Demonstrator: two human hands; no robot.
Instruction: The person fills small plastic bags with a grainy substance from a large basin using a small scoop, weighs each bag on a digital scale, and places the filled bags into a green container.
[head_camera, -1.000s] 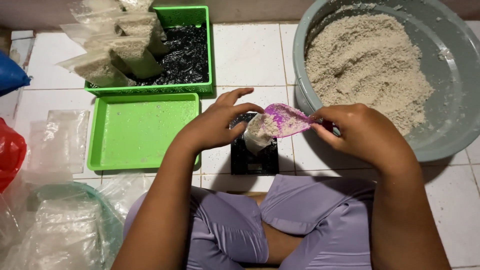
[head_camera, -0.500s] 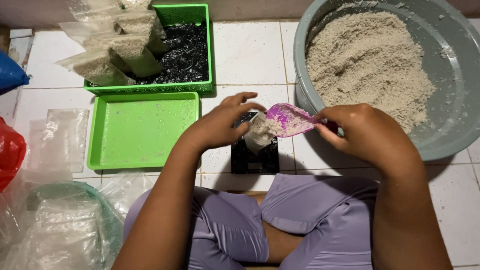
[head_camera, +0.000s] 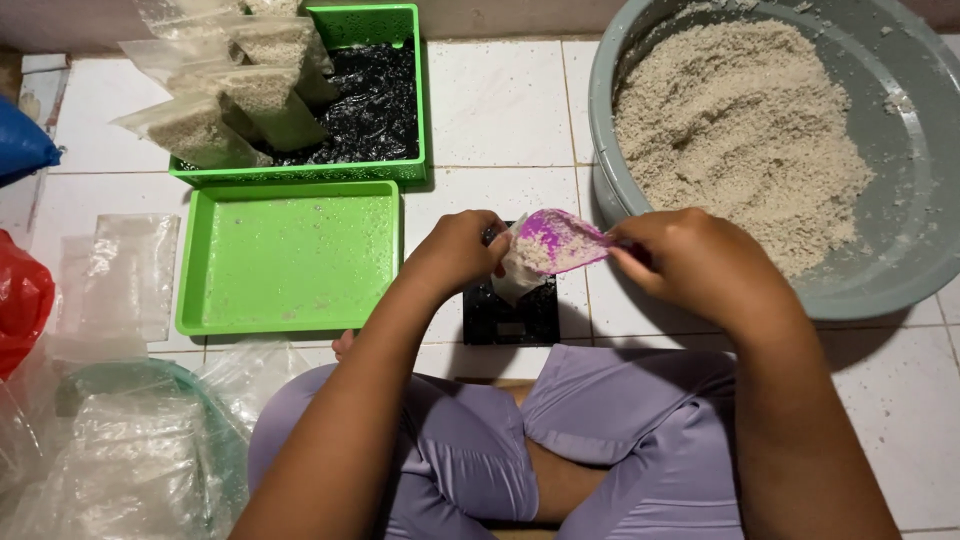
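A person sits cross-legged on a white tiled floor (head_camera: 500, 100), seen from above, with both bare arms reaching forward over lilac trousers (head_camera: 600, 430).

The right hand (head_camera: 690, 262) is curled closed around the handle of a small purple plastic scoop (head_camera: 560, 238), which is heaped with pale beige grain. The scoop is tilted with its tip resting at the mouth of a small clear plastic bag (head_camera: 520, 270). The left hand (head_camera: 455, 252) is closed in a pinch on the upper edge of that bag, holding it up. The bag sits over a small black flat scale (head_camera: 512, 315) on the floor, right in front of the person's knees; whether the bag's base touches the scale cannot be told.

To the right, just beyond the right hand, stands a large round grey plastic basin (head_camera: 900, 260) holding a mound of the same beige grain (head_camera: 740, 140).

To the left of the hands lies a shallow bright green plastic tray (head_camera: 290, 258), nothing in it. Behind it, a second green plastic basket (head_camera: 400, 170) lined with black plastic holds several clear bags filled with grain (head_camera: 220, 110), leaning over its left edge.

At the far left lie flat clear plastic bags (head_camera: 115, 275), a red plastic bag (head_camera: 20, 300), a blue plastic bag (head_camera: 20, 145), and a teal round bowl (head_camera: 215, 420) stuffed with crumpled clear plastic.
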